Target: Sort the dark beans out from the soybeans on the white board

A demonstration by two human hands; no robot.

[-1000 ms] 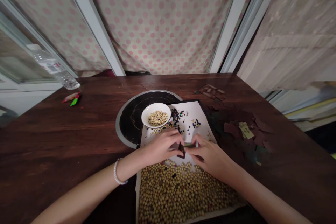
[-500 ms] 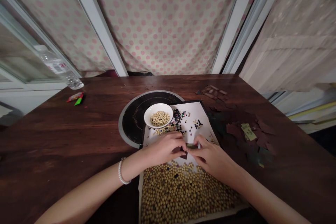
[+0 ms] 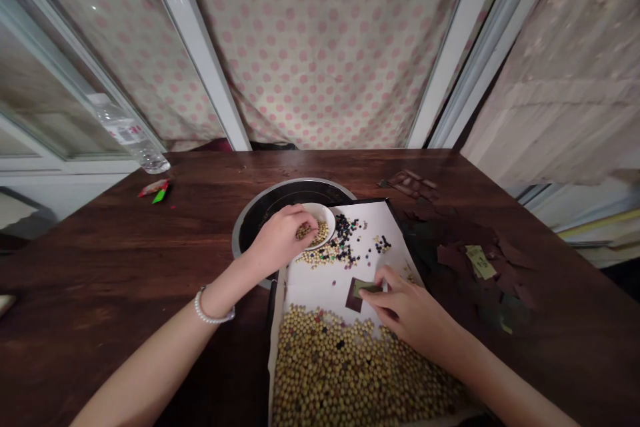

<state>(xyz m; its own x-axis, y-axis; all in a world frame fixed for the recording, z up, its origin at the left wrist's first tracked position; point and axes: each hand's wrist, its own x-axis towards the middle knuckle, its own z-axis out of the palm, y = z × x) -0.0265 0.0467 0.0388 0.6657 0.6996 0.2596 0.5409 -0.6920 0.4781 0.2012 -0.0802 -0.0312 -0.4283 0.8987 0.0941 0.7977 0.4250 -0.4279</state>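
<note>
My left hand [image 3: 279,238] reaches over the small white bowl [image 3: 327,215] of pale beans, its fingers curled together above the beans; what they hold is hidden. My right hand [image 3: 407,309] rests on the white paper sheet [image 3: 320,283], thumb and fingers pinching a small dark card [image 3: 359,291]. A big heap of pale beans [image 3: 350,373] mixed with a few dark ones covers the near part of the sheet. Little piles of dark and mixed beans [image 3: 345,245] lie beside the bowl.
The sheet lies on a dark wooden table [image 3: 125,267], partly over a round black inset plate [image 3: 270,203]. Torn brown paper scraps [image 3: 480,260] are scattered at the right. A plastic bottle [image 3: 131,137] and a red-green wrapper [image 3: 155,190] lie at the far left. Dotted curtains hang behind.
My left hand left the dark card and moved up and left to the white bowl. My right hand stayed on the card. The view shifted slightly.
</note>
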